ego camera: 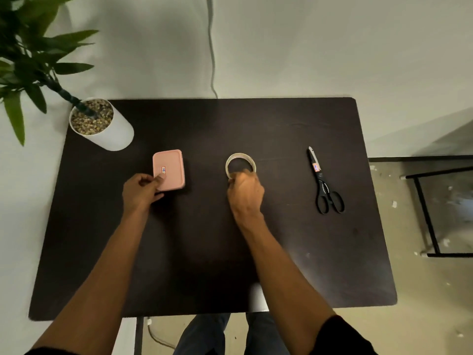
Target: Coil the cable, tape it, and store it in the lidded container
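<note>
A small pink lidded container [170,166] lies on the dark table [281,252], left of centre, its lid on and a small sticker on top. My left hand [140,192] grips its near left corner, thumb on the lid. A pale roll of tape [240,160] lies flat at the table's middle. My right hand [245,194] is closed over the roll's near edge, fingers curled on it. No cable shows on the table.
Black scissors [323,185] lie closed at the right, blades pointing away. A white pot [102,126] with pebbles and a leafy plant stands at the far left corner. A black metal frame [430,213] stands on the floor to the right.
</note>
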